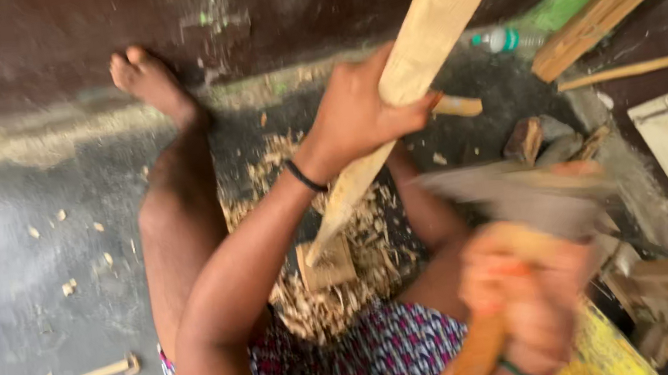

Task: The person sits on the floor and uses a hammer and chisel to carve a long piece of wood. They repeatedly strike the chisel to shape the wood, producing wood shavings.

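One pale wooden plank (427, 41) slanting from top centre down to one small wood block (328, 263), left hand (358, 113) clamped round it. Right hand (527, 300), blurred, closed on one axe handle (479, 360). Open grey floor (10, 262) at left; clutter crowding right edge.

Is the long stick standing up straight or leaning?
Leaning. The left hand holds the stick slanted, its tip on a wood block.

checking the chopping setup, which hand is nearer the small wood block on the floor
Left. The left hand grips the pale plank standing on the wood block; the blurred right hand holds a hatchet off to its right.
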